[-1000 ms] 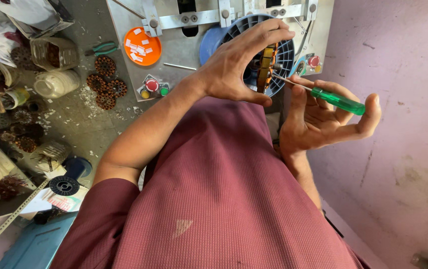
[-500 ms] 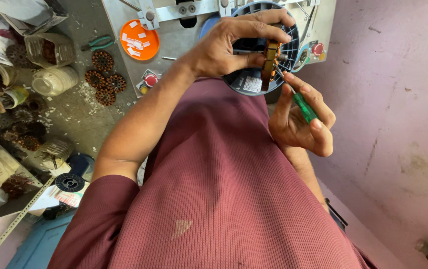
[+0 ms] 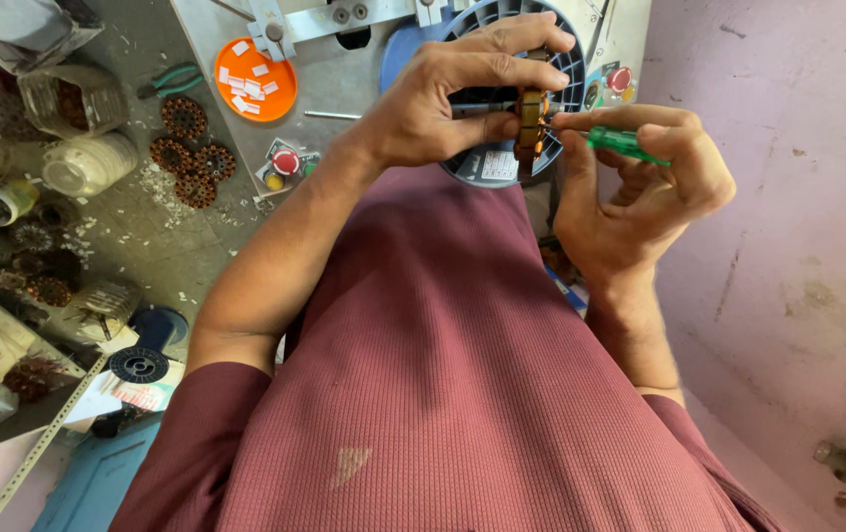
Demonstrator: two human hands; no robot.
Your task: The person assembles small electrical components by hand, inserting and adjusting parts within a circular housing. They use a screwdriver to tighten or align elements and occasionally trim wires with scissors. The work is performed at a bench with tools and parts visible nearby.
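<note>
The person's left hand (image 3: 452,99) is wrapped around a small copper-wound motor coil (image 3: 531,123), fingers over its top and thumb beneath, holding it up in front of the chest. The right hand (image 3: 640,192) pinches a green-handled screwdriver (image 3: 625,145) tightly, its tip meeting the coil's side. Behind them sits a round black fan grille (image 3: 566,69); an orange lid (image 3: 255,79) and green pliers (image 3: 171,81) lie on the grey bench (image 3: 216,30)

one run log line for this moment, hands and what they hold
left hand: grips copper-wound core | right hand: holds green-handled screwdriver, tip at core | behind: round slotted blue spool
</note>
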